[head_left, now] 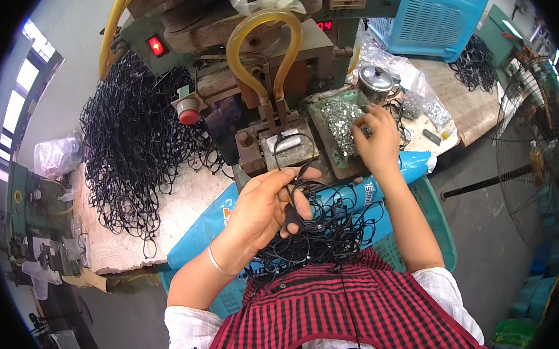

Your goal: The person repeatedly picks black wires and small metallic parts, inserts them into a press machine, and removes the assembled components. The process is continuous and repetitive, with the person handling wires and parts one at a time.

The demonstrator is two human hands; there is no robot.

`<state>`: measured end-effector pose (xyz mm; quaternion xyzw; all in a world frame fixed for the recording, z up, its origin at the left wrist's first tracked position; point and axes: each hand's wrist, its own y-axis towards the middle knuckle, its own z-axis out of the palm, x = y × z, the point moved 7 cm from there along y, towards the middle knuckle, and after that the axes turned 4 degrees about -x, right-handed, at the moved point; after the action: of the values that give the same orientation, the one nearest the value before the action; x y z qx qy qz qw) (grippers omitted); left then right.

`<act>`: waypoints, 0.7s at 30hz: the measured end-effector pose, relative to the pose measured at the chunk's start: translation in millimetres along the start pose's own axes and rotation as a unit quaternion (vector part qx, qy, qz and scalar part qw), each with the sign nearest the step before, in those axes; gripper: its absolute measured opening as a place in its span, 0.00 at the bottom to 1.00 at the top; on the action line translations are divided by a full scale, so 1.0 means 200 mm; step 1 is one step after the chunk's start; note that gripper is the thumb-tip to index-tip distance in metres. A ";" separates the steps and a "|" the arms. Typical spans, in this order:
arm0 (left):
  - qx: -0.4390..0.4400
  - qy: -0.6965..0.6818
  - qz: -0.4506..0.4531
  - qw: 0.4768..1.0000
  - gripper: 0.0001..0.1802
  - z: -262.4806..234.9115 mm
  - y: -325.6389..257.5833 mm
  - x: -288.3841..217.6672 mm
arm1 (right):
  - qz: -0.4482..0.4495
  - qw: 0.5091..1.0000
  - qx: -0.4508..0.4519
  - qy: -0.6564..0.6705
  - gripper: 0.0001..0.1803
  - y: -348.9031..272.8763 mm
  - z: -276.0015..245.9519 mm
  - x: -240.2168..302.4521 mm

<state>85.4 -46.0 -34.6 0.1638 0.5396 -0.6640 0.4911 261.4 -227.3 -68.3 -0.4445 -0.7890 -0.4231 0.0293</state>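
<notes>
My left hand, palm turned partly up, has its thumb and fingers closed on a thin black cord with thicker black pieces on it. The cord's upper loop reaches onto the metal die block of a bench press, just beyond the hand. To the right, my right hand bends over a green tray heaped with small shiny metal pieces. Its fingertips are pinched together at the pile's right side; whether a piece is between them is too small to tell. Many tangled black cords lie in front of me.
The press has a yellow hose loop and a red push button. A big heap of black cords covers the bench's left. A lidded metal pot and blue crate stand behind the tray; a fan stands right.
</notes>
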 end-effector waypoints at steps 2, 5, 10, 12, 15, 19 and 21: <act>0.004 0.003 0.002 1.000 0.24 0.01 0.01 -0.01 | 0.043 0.999 -0.031 0.008 0.07 0.03 -0.02 -0.02; 0.003 0.010 -0.008 1.000 0.24 0.01 0.00 -0.02 | 0.104 0.994 -0.005 0.029 0.07 0.00 0.03 -0.09; 0.042 0.014 -0.019 0.999 0.23 -0.01 0.00 -0.03 | 0.158 0.980 0.004 0.119 0.07 0.02 0.03 -0.06; 0.059 0.029 0.012 0.998 0.24 -0.01 0.00 -0.01 | 0.170 0.970 -0.028 0.172 0.08 0.00 0.05 -0.11; 0.021 0.108 0.111 0.988 0.19 -0.22 -0.04 0.00 | 0.176 0.964 -0.027 0.197 0.07 -0.08 0.01 -0.19; -0.366 0.238 0.448 0.780 0.20 -0.76 -0.06 -0.04 | 0.199 0.948 0.028 0.248 0.09 -0.13 -0.02 -0.10; -0.385 0.302 0.449 0.748 0.26 -0.88 0.12 -0.02 | 0.184 0.948 0.048 0.256 0.09 -0.09 0.03 -0.05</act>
<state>52.7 112.1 -109.8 0.3760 0.7337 -0.0191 0.5656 255.6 -234.2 -87.1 -0.4570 -0.6788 -0.4712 0.3292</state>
